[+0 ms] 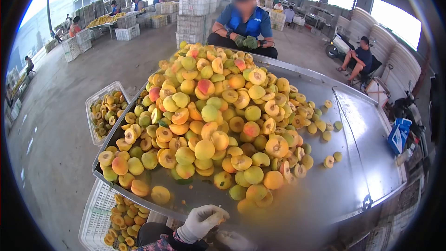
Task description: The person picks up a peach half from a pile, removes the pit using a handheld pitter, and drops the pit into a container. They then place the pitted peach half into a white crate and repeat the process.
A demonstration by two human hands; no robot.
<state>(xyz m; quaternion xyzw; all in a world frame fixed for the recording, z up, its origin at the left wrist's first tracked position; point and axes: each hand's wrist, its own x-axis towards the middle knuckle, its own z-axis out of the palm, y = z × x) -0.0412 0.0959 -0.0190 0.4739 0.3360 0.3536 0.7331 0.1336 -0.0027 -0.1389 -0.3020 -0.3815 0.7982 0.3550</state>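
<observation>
Fruit (160,195) near our edge of the table (320,183) could drop if nudged; we cannot tell what our fingers (216,214) grasp.

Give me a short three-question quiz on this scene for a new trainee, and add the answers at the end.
1. True or false: the camera wearer's left hand is bare.
2. Multiple choice: what colour is the vest on the person seated across the metal table? A) red B) blue C) yellow
3. Fill in the blank: the nearest crate, at lower left, holds ____.

Key:
1. False; it is gloved.
2. B
3. Fruit, with many pieces halved.
</observation>
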